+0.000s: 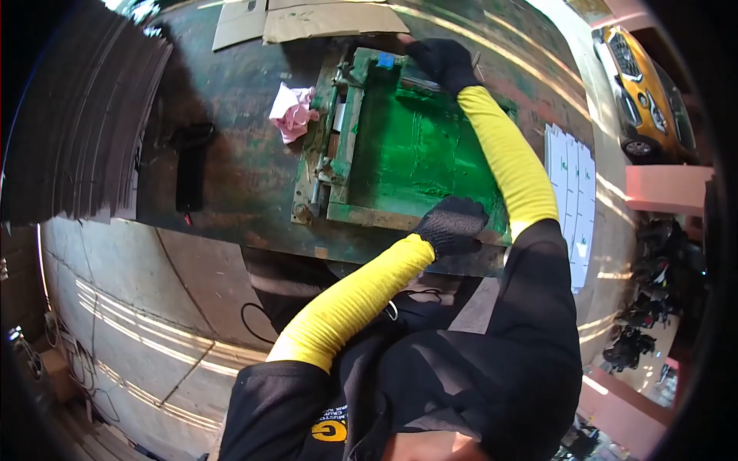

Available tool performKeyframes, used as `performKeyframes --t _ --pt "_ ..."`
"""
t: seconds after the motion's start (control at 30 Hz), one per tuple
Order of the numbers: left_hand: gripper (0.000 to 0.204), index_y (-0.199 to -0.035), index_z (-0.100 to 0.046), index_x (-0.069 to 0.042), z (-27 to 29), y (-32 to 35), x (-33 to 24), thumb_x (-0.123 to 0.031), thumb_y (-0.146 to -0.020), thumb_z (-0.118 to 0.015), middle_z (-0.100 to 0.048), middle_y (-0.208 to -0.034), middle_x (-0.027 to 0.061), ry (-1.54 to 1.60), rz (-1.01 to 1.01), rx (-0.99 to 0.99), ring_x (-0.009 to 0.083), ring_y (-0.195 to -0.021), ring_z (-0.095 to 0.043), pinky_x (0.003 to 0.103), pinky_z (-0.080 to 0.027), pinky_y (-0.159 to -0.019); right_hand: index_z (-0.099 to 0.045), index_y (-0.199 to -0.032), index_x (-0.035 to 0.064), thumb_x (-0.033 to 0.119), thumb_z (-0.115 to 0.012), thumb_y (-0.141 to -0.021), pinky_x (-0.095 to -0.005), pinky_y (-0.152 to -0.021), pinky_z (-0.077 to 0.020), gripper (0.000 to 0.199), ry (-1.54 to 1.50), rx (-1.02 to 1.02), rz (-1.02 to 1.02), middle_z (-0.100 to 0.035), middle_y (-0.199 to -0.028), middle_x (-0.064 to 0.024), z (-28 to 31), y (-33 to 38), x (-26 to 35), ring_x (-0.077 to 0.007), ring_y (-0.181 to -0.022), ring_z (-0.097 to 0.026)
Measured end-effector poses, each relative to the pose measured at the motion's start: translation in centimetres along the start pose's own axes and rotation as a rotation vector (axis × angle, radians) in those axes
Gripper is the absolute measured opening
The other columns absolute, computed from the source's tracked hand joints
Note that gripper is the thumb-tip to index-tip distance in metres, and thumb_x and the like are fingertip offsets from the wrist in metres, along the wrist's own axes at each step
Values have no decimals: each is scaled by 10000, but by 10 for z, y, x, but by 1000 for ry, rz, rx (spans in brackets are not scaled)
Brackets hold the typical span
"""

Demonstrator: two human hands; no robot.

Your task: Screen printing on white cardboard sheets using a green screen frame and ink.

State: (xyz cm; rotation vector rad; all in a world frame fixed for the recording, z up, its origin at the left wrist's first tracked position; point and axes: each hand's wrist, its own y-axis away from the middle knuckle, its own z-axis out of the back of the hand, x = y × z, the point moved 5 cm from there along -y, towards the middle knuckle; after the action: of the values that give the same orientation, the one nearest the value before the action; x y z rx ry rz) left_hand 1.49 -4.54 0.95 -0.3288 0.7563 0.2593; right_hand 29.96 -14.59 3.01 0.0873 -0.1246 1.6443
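Observation:
A screen-printing frame [369,217] with a green, ink-smeared mesh lies in front of me, fixed by metal hinge clamps [332,170] along its left side. My left hand [453,225], in a black glove, is curled over the frame's near rail. At the far end, my right hand [446,63], gloved alike, is closed around what looks like a squeegee [420,84]. Its long edge rests against the green mesh, and the glove hides most of its grip. Blue tape [386,60] marks the frame's far left corner.
The frame sits on a stained table [238,184]. Left of it are a crumpled pink cloth [292,113] and a dark tool [190,169]. A tall cardboard stack [77,115] stands at far left, flat cardboard [330,19] lies beyond, and white printed sheets [570,192] are at right.

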Motion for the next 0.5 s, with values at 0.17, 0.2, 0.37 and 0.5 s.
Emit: performKeyframes --t 0.17,0.2,0.37,0.5 --pt "394 -997 -726 -52 2 -15 -5 -346 -745 -796 -690 -1028 171 15 -44 30 372 -1022 -671 497 -545 -863 -772 -1027 109 734 -430 -979 -480 -837 -522 714 -97 -268 -89 -742 -973 -198 13 -14 -16 -379 -962 -707" --pt "393 -974 -732 -47 3 -15 -6 -348 -732 -804 -698 -1007 175 25 -46 12 378 -1003 -674 499 -547 -854 -768 -1034 105 707 -466 -985 -469 -823 -525 676 -147 -330 -83 -740 -980 -199 20 -12 -16 -379 -961 -706" --pt "412 -986 -717 -45 7 -11 -6 -376 -756 -803 -688 -1009 170 -80 -38 41 375 -990 -673 496 -549 -849 -754 -1038 88 574 -612 -979 -413 -780 -528 510 -335 -604 -97 -741 -945 -184 87 61 -70 -368 -923 -708" --pt "417 -961 -695 -61 20 -7 -19 -443 -812 -772 -662 -1008 167 -175 -87 31 371 -990 -661 506 -547 -831 -732 -1038 81 456 -681 -966 -401 -766 -532 385 -446 -581 -344 -740 -915 -148 113 165 -193 -347 -873 -707"
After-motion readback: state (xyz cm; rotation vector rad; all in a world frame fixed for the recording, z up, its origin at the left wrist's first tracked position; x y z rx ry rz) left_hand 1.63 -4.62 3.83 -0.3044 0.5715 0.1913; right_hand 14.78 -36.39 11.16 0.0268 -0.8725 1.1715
